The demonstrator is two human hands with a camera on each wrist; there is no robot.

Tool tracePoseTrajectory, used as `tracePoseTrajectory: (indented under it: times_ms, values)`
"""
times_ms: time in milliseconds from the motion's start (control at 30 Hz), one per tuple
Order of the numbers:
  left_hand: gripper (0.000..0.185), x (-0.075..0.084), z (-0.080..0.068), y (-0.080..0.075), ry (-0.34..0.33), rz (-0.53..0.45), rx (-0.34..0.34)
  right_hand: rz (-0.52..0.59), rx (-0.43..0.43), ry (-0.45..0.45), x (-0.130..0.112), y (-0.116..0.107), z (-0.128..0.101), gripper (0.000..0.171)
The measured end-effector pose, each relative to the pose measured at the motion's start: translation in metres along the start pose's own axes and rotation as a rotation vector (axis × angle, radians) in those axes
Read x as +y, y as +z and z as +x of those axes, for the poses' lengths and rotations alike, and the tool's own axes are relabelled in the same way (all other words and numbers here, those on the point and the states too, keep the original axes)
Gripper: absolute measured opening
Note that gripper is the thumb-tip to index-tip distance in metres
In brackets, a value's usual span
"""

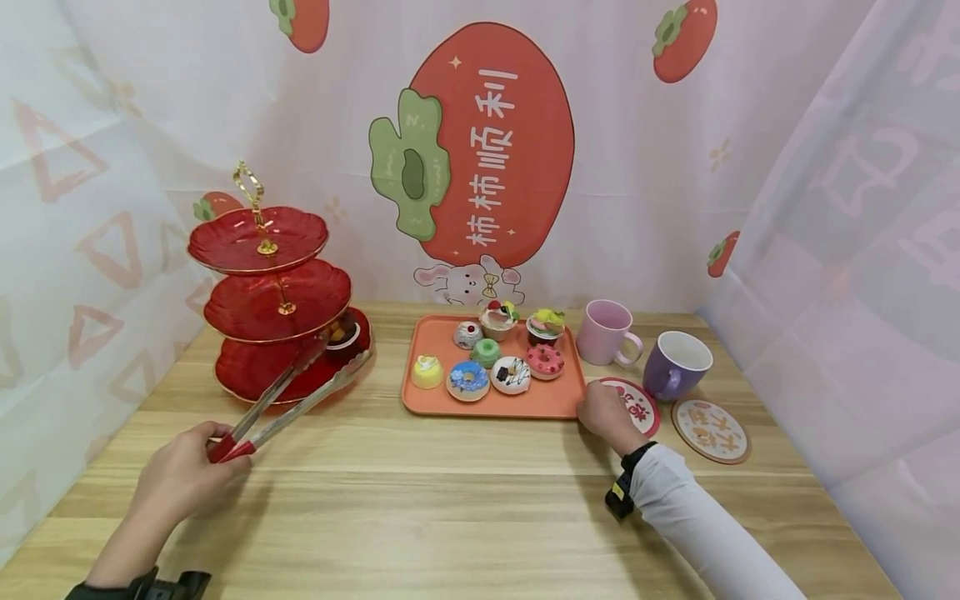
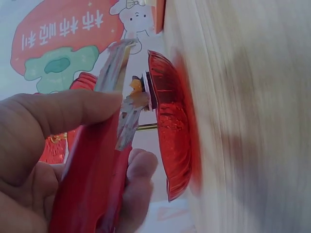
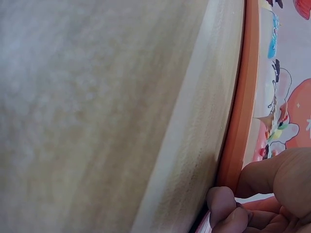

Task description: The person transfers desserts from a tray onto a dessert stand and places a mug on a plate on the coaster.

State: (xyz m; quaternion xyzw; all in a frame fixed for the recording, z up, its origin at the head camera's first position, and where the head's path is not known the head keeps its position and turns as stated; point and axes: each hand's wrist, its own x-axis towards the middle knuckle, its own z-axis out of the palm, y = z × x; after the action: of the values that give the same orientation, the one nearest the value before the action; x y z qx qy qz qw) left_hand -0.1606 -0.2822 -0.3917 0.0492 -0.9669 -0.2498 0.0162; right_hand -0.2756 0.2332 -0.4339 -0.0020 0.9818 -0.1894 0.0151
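Note:
My left hand (image 1: 183,471) grips red-handled metal tongs (image 1: 222,450), thumb on one handle and fingers round the other. The tongs' arms stand apart, their tips near a dark-cased small cake (image 1: 342,330) on the bottom plate (image 1: 251,367) of a red three-tier stand. In the left wrist view, one metal tip overlaps the cake (image 2: 141,92); whether it touches is unclear. My right hand (image 1: 609,414) holds the near right corner of an orange tray (image 1: 431,406), thumb at the rim (image 3: 237,145) and fingers curled below. Several toy cakes and donuts sit on the tray.
Right of the tray stand a pink mug (image 1: 606,333) and a purple mug (image 1: 677,367). A red-edged coaster (image 1: 637,408) lies beside my right hand, with a brown-edged coaster (image 1: 711,431) farther right. Behind the table hangs a printed cloth (image 1: 637,167).

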Motion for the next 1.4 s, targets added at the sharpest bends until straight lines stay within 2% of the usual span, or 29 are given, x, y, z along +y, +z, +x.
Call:
tracePoseTrajectory:
  times_ms: [300, 500, 800, 967, 1233, 1400]
  values:
    - [0.047, 0.005, -0.011, 0.003, 0.045, 0.038, 0.067, -0.012, 0.001, 0.004, 0.001, 0.0, -0.001, 0.016]
    - [0.05, 0.012, -0.009, 0.006, 0.131, 0.034, 0.122, -0.007, -0.009, 0.014, 0.002, -0.001, -0.001, 0.015]
    - [0.046, 0.027, 0.005, 0.017, 0.194, 0.005, 0.159, -0.006, -0.008, 0.004, 0.003, 0.0, -0.002, 0.015]
    - [0.05, 0.04, 0.018, 0.022, 0.228, -0.005, 0.15, -0.012, -0.004, 0.008, 0.003, 0.0, -0.001, 0.015]
    - [0.041, 0.06, 0.032, 0.027, 0.277, -0.044, 0.147, -0.016, 0.006, -0.005, 0.001, 0.001, 0.001, 0.016]
    - [0.042, 0.068, 0.041, 0.036, 0.314, -0.057, 0.148, -0.021, 0.011, -0.009, 0.0, 0.0, 0.0, 0.016]
